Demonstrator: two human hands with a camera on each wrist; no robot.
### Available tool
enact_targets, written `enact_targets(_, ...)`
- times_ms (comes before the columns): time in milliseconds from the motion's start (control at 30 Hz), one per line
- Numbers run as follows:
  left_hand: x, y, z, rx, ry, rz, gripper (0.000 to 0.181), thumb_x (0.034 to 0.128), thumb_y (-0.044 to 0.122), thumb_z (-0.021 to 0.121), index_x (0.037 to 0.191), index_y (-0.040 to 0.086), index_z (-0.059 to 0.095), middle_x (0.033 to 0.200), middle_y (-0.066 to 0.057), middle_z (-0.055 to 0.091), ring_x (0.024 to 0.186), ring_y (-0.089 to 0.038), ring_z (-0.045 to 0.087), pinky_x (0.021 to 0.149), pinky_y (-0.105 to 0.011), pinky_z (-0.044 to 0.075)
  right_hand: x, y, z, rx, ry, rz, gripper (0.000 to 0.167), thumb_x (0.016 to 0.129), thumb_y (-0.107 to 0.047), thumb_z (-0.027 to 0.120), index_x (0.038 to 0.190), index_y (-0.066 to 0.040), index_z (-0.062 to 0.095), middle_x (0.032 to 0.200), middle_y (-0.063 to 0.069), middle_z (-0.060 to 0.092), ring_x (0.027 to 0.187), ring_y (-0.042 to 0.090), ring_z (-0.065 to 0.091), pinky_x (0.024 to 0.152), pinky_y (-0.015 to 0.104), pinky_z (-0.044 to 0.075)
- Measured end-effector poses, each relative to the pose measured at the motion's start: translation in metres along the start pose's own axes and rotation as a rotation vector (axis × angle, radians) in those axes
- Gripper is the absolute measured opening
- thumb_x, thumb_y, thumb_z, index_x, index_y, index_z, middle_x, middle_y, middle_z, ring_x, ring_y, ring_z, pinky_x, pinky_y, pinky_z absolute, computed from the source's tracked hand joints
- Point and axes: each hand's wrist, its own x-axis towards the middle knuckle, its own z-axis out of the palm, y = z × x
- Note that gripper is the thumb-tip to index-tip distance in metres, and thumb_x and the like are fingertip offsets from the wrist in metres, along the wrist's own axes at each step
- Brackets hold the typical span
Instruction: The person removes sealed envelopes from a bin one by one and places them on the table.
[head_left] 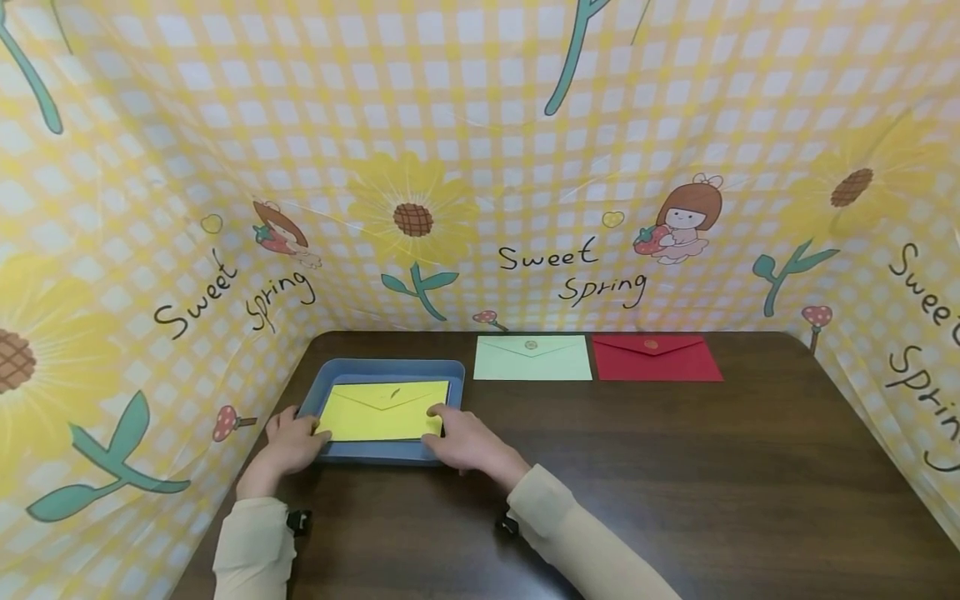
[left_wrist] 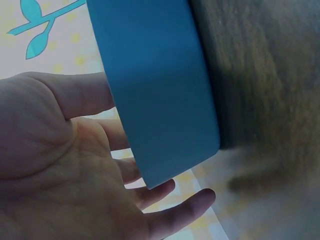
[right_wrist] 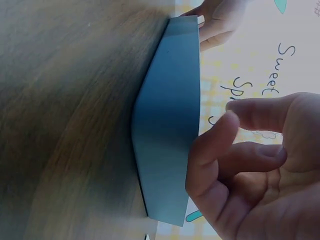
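Note:
A yellow envelope (head_left: 382, 412) with a pointed flap lies in a blue tray (head_left: 387, 451) on the left of the table. A dark edge shows beneath it; what that belongs to, I cannot tell. My left hand (head_left: 291, 442) is at the tray's left side, its thumb over the rim by the envelope's lower left corner. In the left wrist view its other fingers (left_wrist: 182, 212) extend past the tray wall. At the envelope's right edge, my right hand (head_left: 468, 442) touches with index finger and thumb slightly apart. Its other fingers bend outside the tray.
A pale green envelope (head_left: 532, 363) and a red envelope (head_left: 656, 363) lie side by side along the back edge of the brown table (head_left: 660, 475). A yellow checked cloth (head_left: 525, 167) surrounds the table at the back and sides.

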Motion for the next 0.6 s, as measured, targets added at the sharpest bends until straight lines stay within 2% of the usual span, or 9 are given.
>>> enact_targets(67, 0.001, -0.001, 0.001, 0.001, 0.007, 0.002, 0.049, 0.1057, 0.019, 0.056, 0.128, -0.024, 0.055, 0.145, -0.056, 0.023, 0.136, -0.072, 0.011, 0.11, -0.077, 0.014, 0.001, 0.002, 0.0, 0.015, 0.014, -0.009, 0.05, 0.106, -0.025, 0.062, 0.151, -0.005, 0.054, 0.066, 0.01, 0.06, 0.04, 0.019, 0.051, 0.044, 0.032, 0.048)
enact_targets(100, 0.003, -0.002, 0.002, 0.004, 0.012, 0.002, 0.048, 0.1054, 0.019, 0.057, 0.127, -0.024, 0.056, 0.144, -0.055, 0.024, 0.136, -0.072, 0.011, 0.11, -0.077, 0.014, 0.002, 0.002, 0.0, 0.016, 0.032, -0.018, 0.048, 0.105, -0.024, 0.063, 0.149, -0.005, 0.056, 0.072, 0.011, 0.064, 0.042, 0.019, 0.052, 0.048, 0.032, 0.049)
enact_targets(200, 0.006, -0.005, 0.006, -0.001, 0.03, 0.002, 0.048, 0.1037, 0.019, 0.059, 0.124, -0.025, 0.057, 0.142, -0.055, 0.03, 0.137, -0.071, 0.013, 0.11, -0.076, 0.013, 0.003, 0.005, -0.001, 0.013, 0.105, -0.032, 0.041, 0.104, -0.022, 0.066, 0.14, -0.004, 0.064, 0.101, 0.016, 0.074, 0.065, 0.02, 0.063, 0.065, 0.034, 0.054)
enact_targets(300, 0.007, -0.008, 0.007, -0.009, 0.038, 0.001, 0.047, 0.1034, 0.02, 0.059, 0.122, -0.023, 0.059, 0.139, -0.053, 0.037, 0.138, -0.07, 0.014, 0.111, -0.075, 0.013, 0.003, 0.005, -0.002, 0.025, 0.167, -0.029, 0.035, 0.102, -0.019, 0.069, 0.133, -0.003, 0.068, 0.128, 0.016, 0.069, 0.092, 0.022, 0.065, 0.081, 0.037, 0.055)
enact_targets(367, 0.008, -0.01, 0.007, -0.012, 0.037, 0.001, 0.049, 0.1037, 0.022, 0.06, 0.123, -0.023, 0.059, 0.137, -0.051, 0.042, 0.138, -0.069, 0.015, 0.111, -0.075, 0.012, 0.004, 0.006, -0.002, 0.062, 0.186, -0.022, 0.033, 0.101, -0.016, 0.071, 0.132, -0.002, 0.069, 0.126, 0.017, 0.07, 0.099, 0.023, 0.066, 0.083, 0.039, 0.057)
enact_targets(600, 0.009, -0.014, 0.009, -0.028, 0.024, -0.003, 0.056, 0.1055, 0.028, 0.057, 0.128, -0.024, 0.057, 0.137, -0.049, 0.046, 0.14, -0.068, 0.014, 0.112, -0.075, 0.011, 0.007, 0.005, -0.004, 0.191, 0.274, -0.016, 0.035, 0.092, -0.005, 0.08, 0.126, -0.003, 0.07, 0.107, 0.01, 0.073, 0.091, 0.019, 0.067, 0.074, 0.032, 0.058)
